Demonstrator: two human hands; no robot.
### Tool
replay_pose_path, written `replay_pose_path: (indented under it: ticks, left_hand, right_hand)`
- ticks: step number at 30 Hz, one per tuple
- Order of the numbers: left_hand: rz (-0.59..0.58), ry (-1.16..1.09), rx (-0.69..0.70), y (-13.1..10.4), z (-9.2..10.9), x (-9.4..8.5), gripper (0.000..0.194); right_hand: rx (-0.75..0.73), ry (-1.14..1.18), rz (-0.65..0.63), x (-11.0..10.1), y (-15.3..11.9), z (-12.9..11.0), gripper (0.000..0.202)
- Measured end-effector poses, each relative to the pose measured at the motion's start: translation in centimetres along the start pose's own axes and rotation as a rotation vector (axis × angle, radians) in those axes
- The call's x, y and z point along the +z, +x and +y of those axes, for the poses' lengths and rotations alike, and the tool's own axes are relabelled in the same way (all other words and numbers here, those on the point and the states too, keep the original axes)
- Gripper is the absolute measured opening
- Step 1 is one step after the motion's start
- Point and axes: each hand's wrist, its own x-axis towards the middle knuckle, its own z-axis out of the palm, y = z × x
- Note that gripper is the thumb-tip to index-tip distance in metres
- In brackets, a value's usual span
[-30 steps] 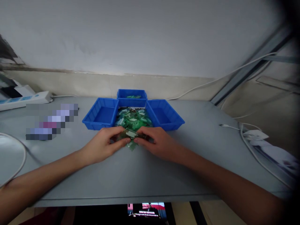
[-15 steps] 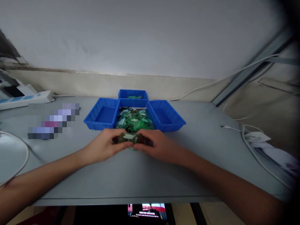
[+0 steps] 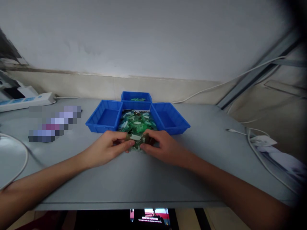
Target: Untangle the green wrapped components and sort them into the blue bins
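Between my two hands is a small see-through green packet (image 3: 136, 137) with a pale label strip on it. The thumb and fingers of my left hand (image 3: 107, 148) pinch its left end. On its right end, my right hand (image 3: 165, 148) has its thumb and fingers closed as well. Just beyond the hands lies a heap of similar green packets (image 3: 137, 123), flanked by a left blue bin (image 3: 105, 118) and a right blue bin (image 3: 169, 119). Behind the heap, a third blue bin (image 3: 136, 104) holds some green packets. What exactly the packet contains is too small to make out.
A blurred-out flat object (image 3: 56, 124) lies on the grey table (image 3: 134, 182) at left, near a white power strip (image 3: 45, 99). White cables and a plug (image 3: 262, 140) lie at right. A lit screen (image 3: 157, 216) shows below the front edge.
My hands have drawn slightly apart, and the right one has shifted a little to the right. The packet shows more of its pale label. The bins and heap look the same.
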Motion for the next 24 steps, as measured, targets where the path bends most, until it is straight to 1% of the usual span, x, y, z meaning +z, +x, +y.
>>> replay_pose_path:
  ticks: [4, 8, 10, 12, 14, 15, 17, 20, 22, 24]
  left_hand:
    - [0.025, 0.026, 0.029, -0.05, -0.25, -0.35, 0.035]
    - [0.005, 0.059, 0.064, 0.01, -0.37, -0.56, 0.038]
    - [0.054, 0.07, 0.085, 0.16, -0.37, -0.59, 0.036]
    - [0.141, 0.053, 0.092, 0.38, -0.43, -0.59, 0.029]
    - [0.199, 0.007, 0.056, 0.55, -0.55, -0.57, 0.021]
    - [0.204, -0.032, 0.03, 0.59, -0.6, -0.57, 0.021]
    - [0.187, -0.12, 0.001, 0.55, -0.63, -0.62, 0.023]
    - [0.153, -0.243, 0.027, 0.26, -0.37, -0.85, 0.026]
    - [0.156, -0.291, 0.029, 0.08, -0.11, -1.01, 0.028]
    - [0.176, -0.32, 0.021, 0.0, 0.04, -1.02, 0.027]
  right_hand:
    - [0.012, 0.014, 0.039, -0.27, 0.12, -0.01, 0.017]
    - [0.034, -0.033, 0.048, -0.48, 0.16, 0.06, 0.017]
    - [0.041, -0.041, 0.047, -0.51, 0.16, 0.18, 0.017]
    - [0.035, -0.017, 0.056, -0.52, 0.18, 0.33, 0.019]
    - [0.011, 0.021, 0.087, -0.56, 0.19, 0.45, 0.02]
    - [-0.004, 0.037, 0.106, -0.6, 0.2, 0.47, 0.02]
    - [-0.021, 0.053, 0.133, -0.74, 0.18, 0.42, 0.018]
    - [-0.013, 0.055, 0.123, -0.98, 0.12, 0.16, 0.018]
    - [-0.007, 0.041, 0.124, -0.98, 0.11, -0.01, 0.02]
    - [-0.005, -0.005, 0.16, -0.75, 0.16, -0.06, 0.019]
